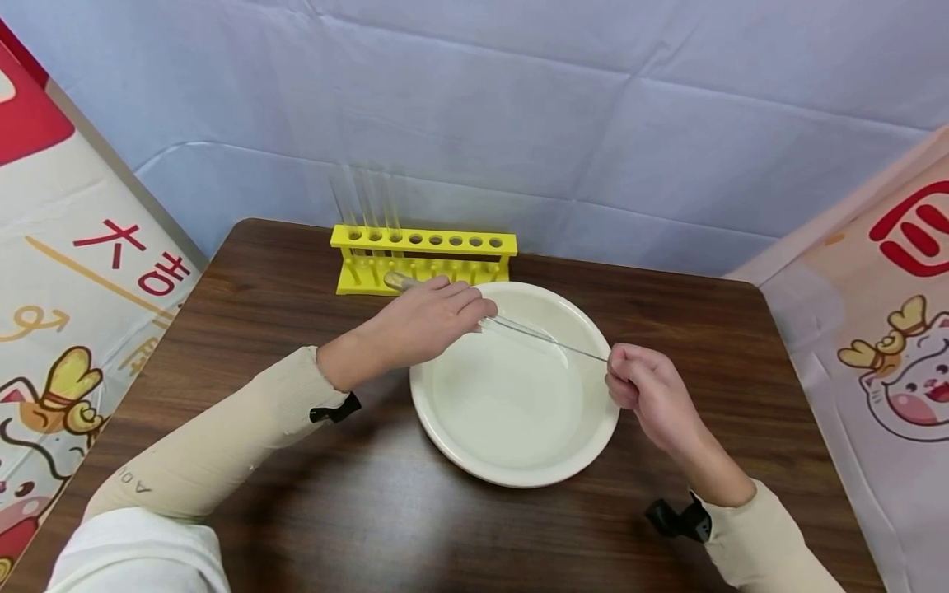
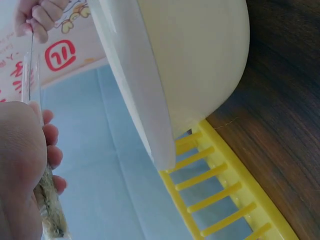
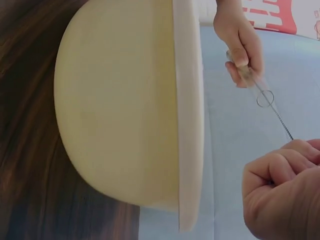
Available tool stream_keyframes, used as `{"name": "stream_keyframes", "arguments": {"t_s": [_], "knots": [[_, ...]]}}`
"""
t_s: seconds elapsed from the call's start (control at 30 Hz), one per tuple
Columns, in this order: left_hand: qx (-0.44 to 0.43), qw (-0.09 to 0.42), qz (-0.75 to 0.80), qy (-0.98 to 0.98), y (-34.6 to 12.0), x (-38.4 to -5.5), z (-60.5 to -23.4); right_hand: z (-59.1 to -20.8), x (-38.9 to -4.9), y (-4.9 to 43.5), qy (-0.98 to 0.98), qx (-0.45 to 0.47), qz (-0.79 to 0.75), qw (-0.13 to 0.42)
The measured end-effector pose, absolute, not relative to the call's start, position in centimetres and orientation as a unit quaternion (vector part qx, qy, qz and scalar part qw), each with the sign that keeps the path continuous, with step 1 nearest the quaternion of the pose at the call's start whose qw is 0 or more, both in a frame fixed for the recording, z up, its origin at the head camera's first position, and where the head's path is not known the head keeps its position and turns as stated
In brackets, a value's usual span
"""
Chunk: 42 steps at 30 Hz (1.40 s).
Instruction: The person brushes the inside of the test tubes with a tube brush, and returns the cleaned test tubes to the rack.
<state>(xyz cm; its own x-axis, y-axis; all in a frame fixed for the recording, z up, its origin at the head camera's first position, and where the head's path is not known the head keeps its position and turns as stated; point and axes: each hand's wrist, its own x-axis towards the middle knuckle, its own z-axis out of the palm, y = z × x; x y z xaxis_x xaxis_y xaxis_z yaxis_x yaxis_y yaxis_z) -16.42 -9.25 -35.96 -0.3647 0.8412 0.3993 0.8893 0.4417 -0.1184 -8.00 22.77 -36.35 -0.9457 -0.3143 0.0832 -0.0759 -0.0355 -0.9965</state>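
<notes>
My left hand [image 1: 437, 321] grips a clear glass test tube [image 2: 27, 75] over the far left rim of a white basin [image 1: 511, 475]. Inside the tube's closed end are the pale bristles of a test tube brush [image 2: 51, 210], showing past the palm in the left wrist view. A thin twisted-wire handle [image 1: 578, 351] runs out of the tube's mouth toward the right. My right hand [image 1: 652, 394] pinches the end of that wire at the basin's right rim. Tube and wire slant across above the basin, and fingers hide the tube's middle.
Behind the basin's left side stands a yellow test tube rack [image 1: 463, 239], with several clear tubes [image 1: 371, 202] upright in its left holes. The basin rests on a dark wooden table [image 1: 356, 502]. A pale cloth backdrop [image 1: 474, 107] hangs behind, with printed panels at both sides.
</notes>
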Motion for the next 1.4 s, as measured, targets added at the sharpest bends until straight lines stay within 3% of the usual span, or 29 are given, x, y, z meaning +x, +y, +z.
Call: {"name": "stream_keyframes", "arguments": {"t_s": [0.33,0.8,1.03,1.2,1.4], "knots": [[-0.515,0.181,-0.062,-0.836,-9.8,-16.4,-35.9,-36.3,-7.8,23.6,0.764,-0.139,-0.630,0.009],[-0.504,0.156,-0.074,-0.846,-10.4,-16.3,-35.5,-37.0,-7.8,25.4,0.795,-0.259,-0.541,-0.090],[-0.498,0.137,-0.074,-0.853,-10.7,-16.2,-35.3,-37.1,-8.0,26.5,0.841,-0.319,-0.397,-0.184],[-0.493,0.128,-0.072,-0.857,-10.9,-16.2,-35.4,-36.9,-8.2,26.5,0.821,-0.396,-0.300,-0.281],[-0.491,0.124,-0.074,-0.859,-11.2,-16.4,-35.5,-35.9,-8.1,26.1,0.807,-0.416,-0.212,-0.362]]}}
